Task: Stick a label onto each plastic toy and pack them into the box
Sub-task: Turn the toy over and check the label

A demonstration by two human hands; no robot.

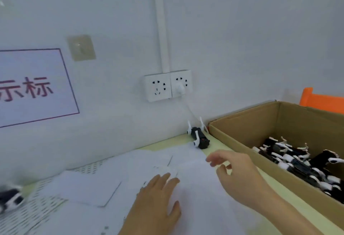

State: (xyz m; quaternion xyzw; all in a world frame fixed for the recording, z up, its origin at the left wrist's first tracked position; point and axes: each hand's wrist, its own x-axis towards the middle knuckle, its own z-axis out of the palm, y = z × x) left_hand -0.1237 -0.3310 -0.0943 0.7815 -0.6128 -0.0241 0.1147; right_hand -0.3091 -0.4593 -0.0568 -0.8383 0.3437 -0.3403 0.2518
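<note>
One black-and-white plastic toy [199, 138] is lying on the table at the far edge, against the wall, just left of the cardboard box's [242, 141] far-left corner, white legs sticking up. I am not touching it. More toys [297, 162] of the same kind are sitting piled in the box on the right, toward its near end. Another toy [10, 198], blurred, is lying at the near left edge on a white perforated surface [42, 208].

My right hand [240, 177] is hovering over the table just left of the box wall, fingers loosely spread and slightly bent, grasping nothing, fingertips pointing toward the far toy but apart from it. My left hand [158, 201] is resting flat, palm down, fingers straight, on the white sheets [195, 188] in the middle. Can't tell whether these are the labels; too washed out.

The sheets are covering most of the pale yellow-green table [219, 147]. On the wall behind, a double white socket [167, 85] is holding a white plug with a thin cable running down toward the far toy. A sign [33, 87] with red characters is hanging at left, a beige hook plate [81, 47] beside it. Something orange [320, 101] is showing behind the box.
</note>
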